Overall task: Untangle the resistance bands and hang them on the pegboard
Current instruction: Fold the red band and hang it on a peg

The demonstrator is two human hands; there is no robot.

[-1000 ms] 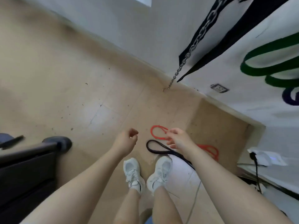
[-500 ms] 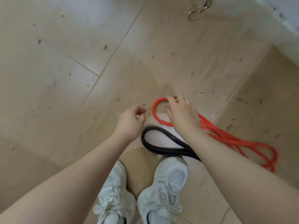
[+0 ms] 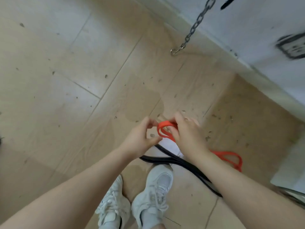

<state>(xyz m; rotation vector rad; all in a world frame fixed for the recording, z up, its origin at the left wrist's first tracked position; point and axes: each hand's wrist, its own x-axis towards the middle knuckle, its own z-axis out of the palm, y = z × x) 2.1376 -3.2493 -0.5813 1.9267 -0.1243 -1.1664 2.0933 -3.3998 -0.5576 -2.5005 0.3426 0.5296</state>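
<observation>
My right hand [image 3: 188, 136] grips one end loop of the red resistance band [image 3: 165, 128] and holds it just above the floor. The rest of the red band trails out behind my right forearm and lies on the tiles to the right. My left hand [image 3: 140, 138] is beside that loop, thumb and forefinger spread in a C shape, with nothing clearly between them. A black resistance band [image 3: 165, 158] lies on the floor under both wrists and runs back under my right arm. No pegboard is in view.
I stand on a beige tiled floor [image 3: 66, 80], my white shoes [image 3: 153, 192] just below the bands. A metal chain [image 3: 194, 27] with a clip hangs at the upper right. A white wall with a socket [image 3: 292, 47] runs along the right.
The camera tilted down towards the floor. My right hand closed on the red band's loop and lifted it. My left hand moved right, up to the loop.
</observation>
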